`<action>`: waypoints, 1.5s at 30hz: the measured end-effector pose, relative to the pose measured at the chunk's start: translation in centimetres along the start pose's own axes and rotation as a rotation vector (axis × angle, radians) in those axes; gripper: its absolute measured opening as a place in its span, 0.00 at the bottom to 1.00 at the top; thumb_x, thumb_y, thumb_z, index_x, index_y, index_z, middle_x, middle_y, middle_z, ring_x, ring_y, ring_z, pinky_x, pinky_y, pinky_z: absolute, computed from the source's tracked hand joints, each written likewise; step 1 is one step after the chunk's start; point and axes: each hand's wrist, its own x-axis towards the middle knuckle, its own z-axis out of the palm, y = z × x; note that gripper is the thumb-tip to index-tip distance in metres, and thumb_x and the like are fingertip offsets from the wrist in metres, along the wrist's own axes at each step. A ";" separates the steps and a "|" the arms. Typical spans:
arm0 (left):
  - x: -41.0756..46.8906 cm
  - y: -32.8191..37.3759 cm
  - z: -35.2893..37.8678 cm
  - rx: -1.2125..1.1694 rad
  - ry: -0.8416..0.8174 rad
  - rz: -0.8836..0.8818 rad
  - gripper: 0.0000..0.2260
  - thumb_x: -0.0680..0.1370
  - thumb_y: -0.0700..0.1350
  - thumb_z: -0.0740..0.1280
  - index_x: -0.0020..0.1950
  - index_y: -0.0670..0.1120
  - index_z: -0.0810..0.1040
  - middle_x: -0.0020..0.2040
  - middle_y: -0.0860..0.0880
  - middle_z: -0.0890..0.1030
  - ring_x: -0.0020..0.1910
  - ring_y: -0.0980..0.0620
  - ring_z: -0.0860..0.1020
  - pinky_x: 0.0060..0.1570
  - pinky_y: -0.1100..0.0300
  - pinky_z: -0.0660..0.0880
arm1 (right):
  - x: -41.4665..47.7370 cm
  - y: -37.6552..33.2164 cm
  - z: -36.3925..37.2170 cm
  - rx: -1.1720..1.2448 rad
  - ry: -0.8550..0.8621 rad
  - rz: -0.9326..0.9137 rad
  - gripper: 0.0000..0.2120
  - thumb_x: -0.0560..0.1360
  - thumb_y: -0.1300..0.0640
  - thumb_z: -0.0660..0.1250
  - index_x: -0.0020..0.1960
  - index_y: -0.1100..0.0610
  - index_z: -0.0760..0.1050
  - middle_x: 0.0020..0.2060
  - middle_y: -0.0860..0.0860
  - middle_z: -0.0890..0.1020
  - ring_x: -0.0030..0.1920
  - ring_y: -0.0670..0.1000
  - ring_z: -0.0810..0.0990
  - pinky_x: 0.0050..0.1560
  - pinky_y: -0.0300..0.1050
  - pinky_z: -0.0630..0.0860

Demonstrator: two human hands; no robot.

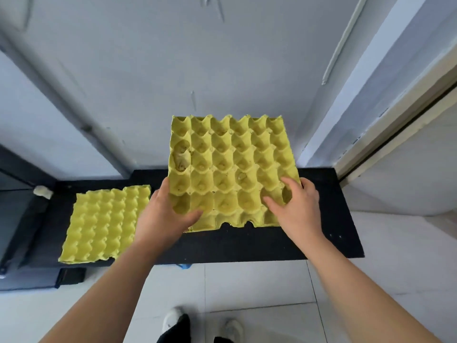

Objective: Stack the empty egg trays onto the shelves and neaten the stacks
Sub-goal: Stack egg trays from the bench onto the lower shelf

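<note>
We are holding a yellow egg tray [230,167] at the centre of the frame, over the black shelf [321,233]. Our left hand [160,214] is gripping its near left corner, with the thumb lying across the top cups and the other fingers hidden beneath. Our right hand [296,206] is clamping the near right corner, its fingers hooking into the cups. The tray is facing cups-up, its far edge showing against the pale wall [148,70]. We cannot tell whether its near edge is touching the shelf. At the lower left, apart from the held tray, a second tray [106,221] is lying flat on the same shelf. White shoes [173,320] are standing on the tiled floor [259,285] at the bottom centre.
</note>
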 end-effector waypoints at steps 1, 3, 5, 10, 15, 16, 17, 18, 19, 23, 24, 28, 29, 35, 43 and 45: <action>-0.4 -0.6 -1.6 0.005 0.035 -0.004 0.39 0.68 0.59 0.73 0.74 0.56 0.58 0.62 0.52 0.75 0.58 0.48 0.76 0.48 0.56 0.72 | -0.4 -1.7 -0.1 -0.001 -0.006 -0.031 0.30 0.70 0.42 0.71 0.68 0.49 0.69 0.69 0.55 0.64 0.70 0.54 0.60 0.58 0.49 0.70; -1.2 -2.1 -4.7 0.014 0.105 -0.016 0.39 0.67 0.60 0.72 0.74 0.56 0.59 0.60 0.52 0.77 0.54 0.48 0.77 0.48 0.55 0.74 | -1.2 -5.2 -0.1 0.007 -0.013 -0.093 0.30 0.70 0.42 0.71 0.69 0.49 0.69 0.68 0.55 0.65 0.69 0.54 0.61 0.58 0.49 0.70; -2.1 -3.9 -7.9 0.008 0.166 -0.039 0.38 0.67 0.60 0.71 0.73 0.58 0.59 0.57 0.53 0.77 0.50 0.49 0.77 0.45 0.54 0.75 | -2.3 -8.9 0.3 0.016 -0.016 -0.154 0.30 0.69 0.42 0.72 0.68 0.49 0.69 0.66 0.55 0.66 0.68 0.54 0.62 0.59 0.48 0.70; -5.0 -9.5 -16.1 0.007 0.268 -0.052 0.33 0.65 0.63 0.69 0.68 0.60 0.63 0.52 0.57 0.77 0.47 0.54 0.77 0.39 0.57 0.72 | -6.3 -18.0 2.3 0.023 -0.027 -0.266 0.29 0.69 0.42 0.71 0.67 0.50 0.70 0.66 0.55 0.67 0.67 0.55 0.64 0.60 0.49 0.70; -8.1 -15.9 -24.6 0.006 0.348 -0.044 0.28 0.66 0.61 0.71 0.63 0.60 0.67 0.48 0.60 0.78 0.46 0.56 0.76 0.41 0.57 0.72 | -11.4 -26.5 5.4 0.060 -0.028 -0.326 0.27 0.70 0.44 0.71 0.66 0.50 0.71 0.64 0.55 0.69 0.66 0.55 0.66 0.59 0.48 0.70; -8.7 -17.3 -26.3 0.005 0.365 -0.046 0.27 0.66 0.61 0.71 0.62 0.60 0.67 0.48 0.60 0.78 0.46 0.55 0.76 0.42 0.57 0.72 | -12.5 -28.2 6.2 0.064 -0.032 -0.339 0.27 0.70 0.44 0.72 0.66 0.51 0.71 0.64 0.55 0.69 0.65 0.55 0.67 0.59 0.48 0.69; -9.4 -18.5 -27.9 0.001 0.380 -0.054 0.26 0.66 0.61 0.71 0.61 0.60 0.67 0.48 0.60 0.78 0.46 0.55 0.76 0.42 0.57 0.72 | -13.6 -29.9 7.1 0.069 -0.036 -0.354 0.27 0.70 0.44 0.72 0.66 0.51 0.71 0.64 0.54 0.69 0.65 0.55 0.67 0.59 0.47 0.69; -9.9 -19.8 -29.5 -0.004 0.393 -0.068 0.25 0.66 0.61 0.71 0.59 0.60 0.68 0.47 0.60 0.78 0.46 0.55 0.76 0.41 0.57 0.71 | -14.6 -31.6 7.9 0.074 -0.043 -0.370 0.27 0.70 0.45 0.72 0.66 0.51 0.71 0.63 0.54 0.69 0.65 0.55 0.67 0.58 0.47 0.69; -10.5 -21.2 -31.0 -0.007 0.404 -0.085 0.23 0.66 0.60 0.71 0.57 0.59 0.68 0.46 0.60 0.78 0.45 0.55 0.76 0.40 0.57 0.70 | -15.6 -33.2 8.8 0.080 -0.052 -0.385 0.27 0.70 0.45 0.71 0.66 0.51 0.71 0.63 0.54 0.69 0.64 0.55 0.67 0.58 0.46 0.69; -12.6 -26.0 -36.3 -0.004 0.462 -0.144 0.21 0.66 0.59 0.72 0.52 0.57 0.66 0.42 0.60 0.75 0.41 0.55 0.73 0.36 0.59 0.66 | -18.8 -39.3 12.1 0.091 -0.103 -0.448 0.26 0.71 0.46 0.72 0.66 0.51 0.71 0.62 0.55 0.70 0.63 0.55 0.68 0.57 0.45 0.68; -13.0 -27.1 -37.5 -0.003 0.478 -0.161 0.21 0.67 0.59 0.73 0.52 0.57 0.66 0.41 0.61 0.74 0.40 0.55 0.72 0.35 0.60 0.65 | -19.4 -40.7 12.9 0.095 -0.114 -0.467 0.26 0.71 0.46 0.72 0.66 0.51 0.72 0.62 0.55 0.70 0.63 0.55 0.69 0.58 0.46 0.68; -13.8 -31.5 -41.4 -0.015 0.534 -0.240 0.23 0.68 0.57 0.73 0.58 0.54 0.68 0.45 0.58 0.74 0.43 0.53 0.72 0.41 0.58 0.66 | -21.2 -46.4 16.2 0.106 -0.162 -0.533 0.25 0.72 0.47 0.71 0.66 0.52 0.72 0.63 0.55 0.70 0.64 0.55 0.68 0.59 0.46 0.68; -13.8 -32.6 -42.3 -0.018 0.548 -0.260 0.24 0.68 0.56 0.73 0.59 0.53 0.68 0.46 0.57 0.74 0.44 0.52 0.72 0.41 0.58 0.66 | -21.5 -47.8 17.1 0.109 -0.173 -0.549 0.25 0.72 0.47 0.71 0.66 0.52 0.72 0.63 0.55 0.70 0.64 0.55 0.68 0.60 0.46 0.67; -13.1 -38.8 -47.5 -0.061 0.615 -0.330 0.25 0.67 0.56 0.73 0.61 0.54 0.70 0.49 0.56 0.78 0.48 0.51 0.76 0.44 0.56 0.71 | -22.4 -55.8 22.8 0.109 -0.193 -0.644 0.25 0.72 0.46 0.70 0.66 0.52 0.72 0.62 0.55 0.70 0.63 0.55 0.68 0.57 0.48 0.71; -10.3 -44.7 -55.0 -0.046 0.654 -0.384 0.35 0.66 0.56 0.77 0.68 0.50 0.67 0.52 0.53 0.75 0.52 0.47 0.75 0.51 0.52 0.73 | -22.5 -64.8 30.5 0.141 -0.217 -0.717 0.25 0.72 0.46 0.70 0.67 0.51 0.71 0.65 0.55 0.69 0.66 0.55 0.65 0.58 0.50 0.73; -9.5 -47.1 -56.7 -0.076 0.669 -0.384 0.35 0.66 0.56 0.77 0.68 0.51 0.66 0.53 0.53 0.76 0.53 0.47 0.75 0.50 0.52 0.73 | -22.9 -66.9 32.4 0.137 -0.224 -0.731 0.25 0.72 0.45 0.70 0.67 0.51 0.71 0.66 0.56 0.69 0.67 0.55 0.65 0.60 0.53 0.72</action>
